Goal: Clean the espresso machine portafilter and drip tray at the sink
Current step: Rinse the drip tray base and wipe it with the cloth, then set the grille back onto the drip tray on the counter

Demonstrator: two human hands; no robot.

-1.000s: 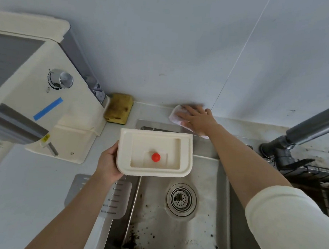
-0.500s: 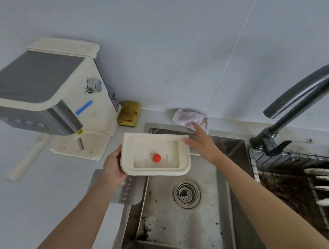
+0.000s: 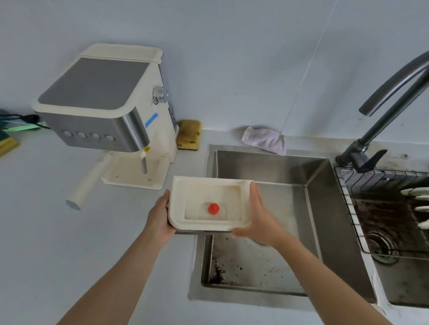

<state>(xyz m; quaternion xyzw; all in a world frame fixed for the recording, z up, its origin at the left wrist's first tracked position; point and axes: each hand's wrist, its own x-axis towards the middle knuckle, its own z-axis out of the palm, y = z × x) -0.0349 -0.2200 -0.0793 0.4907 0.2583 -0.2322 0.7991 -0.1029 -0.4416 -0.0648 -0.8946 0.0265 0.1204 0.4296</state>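
Both your hands now hold the drip tray (image 3: 210, 204): left hand (image 3: 159, 218) clamps its left edge, right hand (image 3: 257, 218) has come off the pink cloth (image 3: 264, 140) and cups the right edge, fingers flat along the side. The tray sits level over the sink's (image 3: 316, 190) left rim, half over the table (image 3: 55, 241), red float (image 3: 213, 208) up. The cloth stays by the wall, so wiping looks done or skipped. The espresso machine's (image 3: 106, 112) base is empty and its handle (image 3: 89, 180) still locked in: portafilter likely not cleaned yet.
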